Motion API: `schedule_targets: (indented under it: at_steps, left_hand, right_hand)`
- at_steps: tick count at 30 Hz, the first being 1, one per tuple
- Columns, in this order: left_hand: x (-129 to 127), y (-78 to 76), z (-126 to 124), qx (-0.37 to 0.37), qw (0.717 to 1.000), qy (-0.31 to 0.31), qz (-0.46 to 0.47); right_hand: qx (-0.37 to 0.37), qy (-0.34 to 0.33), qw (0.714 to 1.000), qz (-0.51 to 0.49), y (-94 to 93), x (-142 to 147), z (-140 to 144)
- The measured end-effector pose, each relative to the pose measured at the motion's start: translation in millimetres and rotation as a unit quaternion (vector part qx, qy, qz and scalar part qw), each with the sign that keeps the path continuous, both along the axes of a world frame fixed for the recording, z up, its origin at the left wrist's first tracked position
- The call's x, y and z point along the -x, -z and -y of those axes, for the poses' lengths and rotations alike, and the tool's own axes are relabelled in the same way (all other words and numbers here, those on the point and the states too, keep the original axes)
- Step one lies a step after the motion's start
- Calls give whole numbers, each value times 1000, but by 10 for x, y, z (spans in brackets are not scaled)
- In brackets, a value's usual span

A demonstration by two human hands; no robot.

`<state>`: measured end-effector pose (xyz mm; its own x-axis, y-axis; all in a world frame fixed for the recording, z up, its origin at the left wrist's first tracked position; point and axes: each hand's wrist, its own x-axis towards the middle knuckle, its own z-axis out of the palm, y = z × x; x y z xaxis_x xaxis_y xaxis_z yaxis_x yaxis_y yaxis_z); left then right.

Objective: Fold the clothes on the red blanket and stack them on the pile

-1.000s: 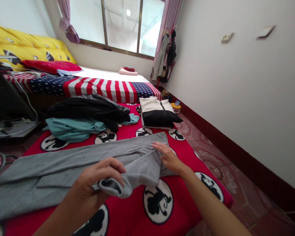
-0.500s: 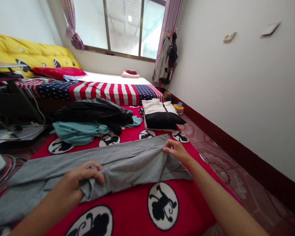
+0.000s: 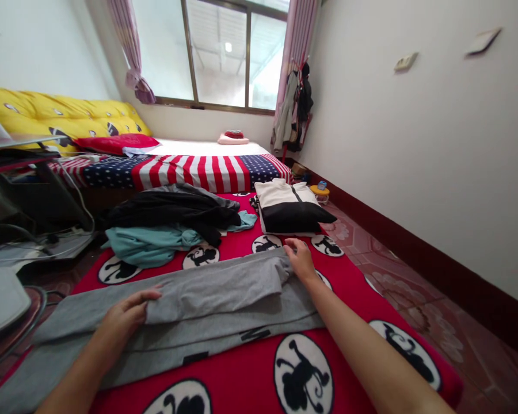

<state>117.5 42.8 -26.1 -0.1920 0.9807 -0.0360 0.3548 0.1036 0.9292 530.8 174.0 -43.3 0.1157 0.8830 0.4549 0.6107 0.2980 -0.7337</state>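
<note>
A long grey garment [image 3: 207,307] lies flat across a red blanket with black-and-white monkey circles [image 3: 349,345]. Its upper layer is folded over lengthwise. My left hand [image 3: 127,310] rests on the left end of that folded layer, fingers on the cloth. My right hand [image 3: 300,260] presses on the fold's right end at the garment's far corner. Whether either hand pinches the cloth or only lies on it is hard to tell.
Beyond the grey garment lie a heap of black clothes [image 3: 176,208] over teal ones [image 3: 149,244] and a folded white-and-black top [image 3: 291,207]. A mattress with a flag-pattern cover [image 3: 190,169] runs behind. A white wall [image 3: 414,144] and tiled floor [image 3: 414,293] are to the right.
The near edge of the grey garment, held up by my left hand, was carried away from me and laid flat. Both hands moved away from me; the camera tilted up slightly.
</note>
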Motion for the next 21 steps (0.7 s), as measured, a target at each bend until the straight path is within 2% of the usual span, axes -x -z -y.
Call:
schedule_targets:
  at_steps: [2,3,4,6,8,9,11,13,14,15,16,18,21]
  left_hand:
    - [7,-1,30,37,990,-9,132]
    - [7,9,30,48,986,-21,160]
    - [6,32,20,48,987,-40,147]
    - [5,103,-18,40,997,-56,45]
    - [-11,165,-55,3,994,-46,-95]
    - [-40,175,-62,-34,984,-45,-167]
    - [-170,133,-45,-126,943,-66,-300]
    - [-427,33,8,-206,895,-76,-388]
    - [-603,-19,39,-228,883,-55,-405]
    - [-803,-61,68,-254,881,-15,-400]
    - [-1021,-88,92,-274,883,53,-379]
    - [-1466,-92,112,-277,886,158,-336]
    - [-2023,-17,53,-277,877,222,-322]
  right_hand:
    - [-12,45,999,-13,55,-170,67]
    - [-14,61,998,-16,65,-263,107]
    - [-11,70,997,-16,70,-354,149]
    - [6,62,998,-8,72,-510,231]
    - [33,28,999,9,77,-619,296]
    - [45,10,999,18,82,-654,317]
    - [61,-14,998,31,92,-693,330]
    - [69,-23,997,33,97,-700,309]
    - [72,-27,997,32,97,-695,289]
    - [75,-30,996,28,94,-686,266]
    - [77,-34,996,24,91,-675,243]
    - [80,-38,996,13,84,-649,206]
    - [84,-40,996,0,77,-617,184]
